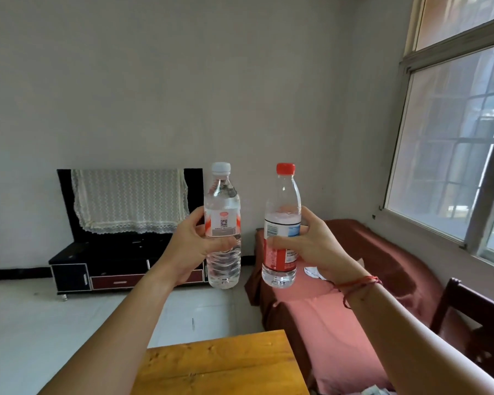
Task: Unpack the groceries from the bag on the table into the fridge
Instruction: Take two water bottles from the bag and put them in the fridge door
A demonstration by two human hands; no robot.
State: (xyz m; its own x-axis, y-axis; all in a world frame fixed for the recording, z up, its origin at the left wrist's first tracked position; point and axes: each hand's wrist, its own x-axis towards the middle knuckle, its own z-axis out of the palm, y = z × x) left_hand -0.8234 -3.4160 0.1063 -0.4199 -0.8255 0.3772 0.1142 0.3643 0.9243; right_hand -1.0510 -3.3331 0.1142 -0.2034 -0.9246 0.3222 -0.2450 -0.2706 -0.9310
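The left hand, reaching in from 7 o'clock, curls its fingers and thumb round the middle of a white-capped water bottle. The right hand, reaching in from 5 o'clock with a red string bracelet at its wrist, grips a red-capped water bottle across the label. Both bottles are held just below centre, near each other but apart, long axes upright and caps pointing to 12 o'clock. A wooden table corner lies at 6 o'clock. A black TV cabinet with a lace-draped television stands at 8 o'clock, a red-covered sofa at 4 o'clock, a window at 2 o'clock.
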